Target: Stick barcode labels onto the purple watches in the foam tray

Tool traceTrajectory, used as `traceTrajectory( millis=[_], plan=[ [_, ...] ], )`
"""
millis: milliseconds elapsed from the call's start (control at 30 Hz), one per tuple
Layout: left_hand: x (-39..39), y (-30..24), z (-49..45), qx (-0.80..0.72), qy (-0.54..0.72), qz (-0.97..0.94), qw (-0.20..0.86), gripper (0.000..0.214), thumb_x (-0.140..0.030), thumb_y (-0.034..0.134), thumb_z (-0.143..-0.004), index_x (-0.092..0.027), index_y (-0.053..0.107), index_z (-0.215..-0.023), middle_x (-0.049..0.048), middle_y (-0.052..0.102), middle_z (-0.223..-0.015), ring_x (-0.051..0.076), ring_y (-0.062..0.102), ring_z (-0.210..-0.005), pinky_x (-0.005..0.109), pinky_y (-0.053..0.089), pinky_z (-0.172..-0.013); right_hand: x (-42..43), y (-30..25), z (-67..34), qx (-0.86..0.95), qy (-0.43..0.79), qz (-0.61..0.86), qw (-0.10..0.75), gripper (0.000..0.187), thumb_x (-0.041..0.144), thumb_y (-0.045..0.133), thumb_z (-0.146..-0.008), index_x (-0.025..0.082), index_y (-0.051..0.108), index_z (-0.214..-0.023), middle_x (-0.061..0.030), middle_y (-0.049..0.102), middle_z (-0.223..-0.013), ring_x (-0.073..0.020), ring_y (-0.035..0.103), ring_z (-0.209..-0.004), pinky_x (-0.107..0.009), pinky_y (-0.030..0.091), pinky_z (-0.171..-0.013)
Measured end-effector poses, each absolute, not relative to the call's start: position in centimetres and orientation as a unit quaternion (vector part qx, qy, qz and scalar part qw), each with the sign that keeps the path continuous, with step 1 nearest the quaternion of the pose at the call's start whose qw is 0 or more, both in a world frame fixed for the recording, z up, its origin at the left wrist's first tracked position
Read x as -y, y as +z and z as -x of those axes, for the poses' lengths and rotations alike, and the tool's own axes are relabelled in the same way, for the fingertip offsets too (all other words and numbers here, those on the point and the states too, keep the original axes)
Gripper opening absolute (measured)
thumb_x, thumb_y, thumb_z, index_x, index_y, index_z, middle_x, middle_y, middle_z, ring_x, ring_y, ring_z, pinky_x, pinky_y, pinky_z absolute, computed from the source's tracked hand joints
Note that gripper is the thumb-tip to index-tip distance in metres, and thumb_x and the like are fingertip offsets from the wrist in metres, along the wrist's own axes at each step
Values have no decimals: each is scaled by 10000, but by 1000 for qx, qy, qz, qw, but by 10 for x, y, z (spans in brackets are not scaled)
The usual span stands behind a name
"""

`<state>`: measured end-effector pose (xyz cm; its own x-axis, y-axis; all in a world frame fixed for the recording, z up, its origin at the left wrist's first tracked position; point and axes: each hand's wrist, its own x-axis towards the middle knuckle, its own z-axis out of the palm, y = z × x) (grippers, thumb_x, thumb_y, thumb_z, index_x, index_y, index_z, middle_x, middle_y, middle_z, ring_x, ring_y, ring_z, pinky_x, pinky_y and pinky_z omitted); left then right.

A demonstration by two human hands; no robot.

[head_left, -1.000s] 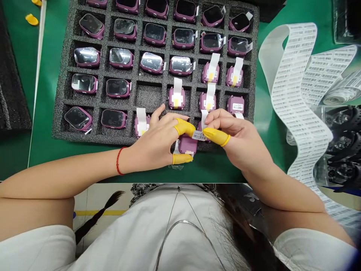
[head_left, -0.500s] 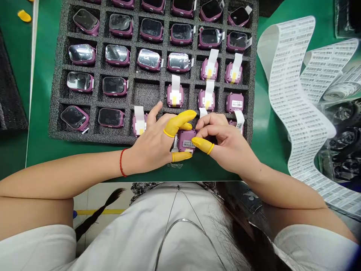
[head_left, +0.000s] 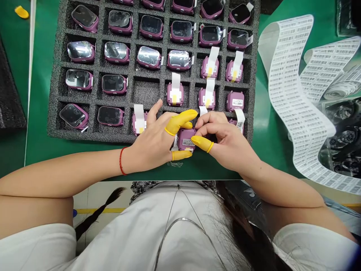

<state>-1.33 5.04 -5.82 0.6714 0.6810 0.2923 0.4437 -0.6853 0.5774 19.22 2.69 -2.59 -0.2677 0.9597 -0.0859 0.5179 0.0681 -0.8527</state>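
Between my hands is a purple smartwatch body [head_left: 186,136], its back with a barcode label facing up. My left hand [head_left: 159,137], in yellow finger cots, grips it by the top and bottom edges. From the right, my right hand [head_left: 225,139] is closed at the watch's right side, thumb in a yellow cot against the label's end; fingers are pinched, and whether they hold anything small is hidden. Just beyond, a black foam tray [head_left: 118,136] holds many such watches. Some lie screen up, others back up with white strips and yellow tabs.
A long strip of barcode labels [head_left: 287,82] curls across the green table [head_left: 267,150] on the right, by a label roll [head_left: 341,86]. Black parts in clear plastic [head_left: 344,146] lie at far right. A loose yellow finger cot [head_left: 21,12] is at upper left.
My hands keep nearly the same hold on the watch. The view has shifted slightly, and the lower end of the label strip at right has swung upward.
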Motion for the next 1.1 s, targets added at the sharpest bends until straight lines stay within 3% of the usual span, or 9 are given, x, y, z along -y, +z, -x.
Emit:
traceTrajectory(
  millis=[200, 633, 1100],
  plan=[
    [-50, -60, 13, -322, 253, -885, 223, 679, -555, 595, -881, -244, 318, -1417, 14, 668, -1129, 219, 580, -1121, 593, 85, -1221, -28, -24, -192, 682, 418, 544, 254, 132, 175, 650, -803, 196, 653, -673, -44, 630, -947, -221, 516, -1010, -466, 375, -978],
    [-50, -60, 13, -326, 240, -880, 249, 685, -564, 605, -872, -256, 325, -1416, 19, 660, -1154, 228, 575, -1150, 603, 47, -1219, -27, -27, -192, 688, 409, 542, 257, 131, 195, 640, -808, 202, 645, -677, -46, 631, -950, -233, 515, -1006, -482, 373, -959],
    [-50, -61, 13, -318, 254, -886, 222, 699, -553, 600, -881, -245, 304, -1434, 20, 652, -1118, 223, 581, -1142, 595, 100, -1217, -23, -31, -191, 721, 353, 536, 261, 125, 193, 633, -826, 207, 630, -702, -37, 635, -934, -223, 539, -996, -445, 404, -910]
  ],
)
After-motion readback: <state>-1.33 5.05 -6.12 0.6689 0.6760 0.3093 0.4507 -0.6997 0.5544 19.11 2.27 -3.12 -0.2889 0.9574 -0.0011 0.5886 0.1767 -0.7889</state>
